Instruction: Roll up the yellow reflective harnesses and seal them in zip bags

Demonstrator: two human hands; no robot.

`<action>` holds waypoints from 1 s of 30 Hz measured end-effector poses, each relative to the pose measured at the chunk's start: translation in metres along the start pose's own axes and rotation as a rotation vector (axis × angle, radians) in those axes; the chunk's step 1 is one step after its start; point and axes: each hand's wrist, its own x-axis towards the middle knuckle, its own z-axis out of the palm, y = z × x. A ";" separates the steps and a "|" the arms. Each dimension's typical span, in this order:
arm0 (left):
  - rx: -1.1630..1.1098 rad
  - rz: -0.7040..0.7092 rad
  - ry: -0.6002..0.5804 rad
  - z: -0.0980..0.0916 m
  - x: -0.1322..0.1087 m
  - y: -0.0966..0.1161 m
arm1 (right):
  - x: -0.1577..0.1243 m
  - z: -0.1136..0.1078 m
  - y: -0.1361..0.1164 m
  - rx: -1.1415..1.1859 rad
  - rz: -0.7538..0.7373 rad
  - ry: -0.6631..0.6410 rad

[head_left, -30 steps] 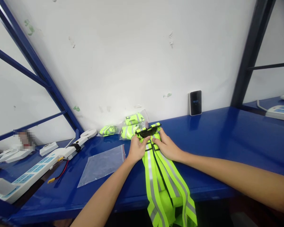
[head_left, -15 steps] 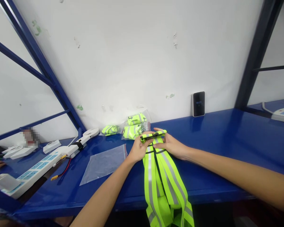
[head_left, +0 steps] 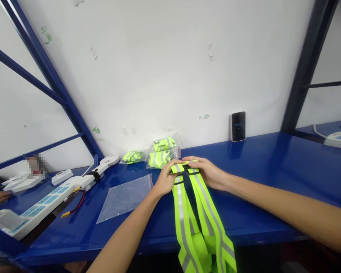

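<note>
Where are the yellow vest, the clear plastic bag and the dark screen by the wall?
yellow vest point(head_left: 182, 212), head view, its left strap.
clear plastic bag point(head_left: 125, 197), head view, its middle.
dark screen point(head_left: 238, 126), head view, its face.

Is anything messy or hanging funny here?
Yes. The yellow reflective vest, gripped by the left hand and right hand, droops over the front edge of the blue bench, and a loose red wire trails beside the power strip.

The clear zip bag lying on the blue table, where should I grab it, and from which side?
Probably pinch the red zip strip on the right edge of the clear zip bag, coming from the right with the left hand. The bag lies flat, and that stiffer edge sits nearest that hand.
</note>
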 end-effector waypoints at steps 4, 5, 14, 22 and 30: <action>-0.221 -0.144 0.017 -0.001 -0.002 0.003 | 0.001 0.002 0.004 0.033 -0.007 -0.008; -0.283 -0.180 0.018 -0.001 -0.003 0.003 | 0.002 0.002 0.005 0.038 -0.018 -0.016; 0.016 -0.022 0.160 0.006 -0.004 -0.007 | 0.004 -0.004 0.004 0.057 -0.096 -0.010; -0.138 -0.063 0.091 0.014 -0.005 -0.005 | 0.013 -0.013 0.010 -0.117 -0.248 -0.002; -0.410 -0.185 0.029 0.015 -0.003 0.002 | 0.011 -0.016 0.001 -0.415 -0.458 -0.038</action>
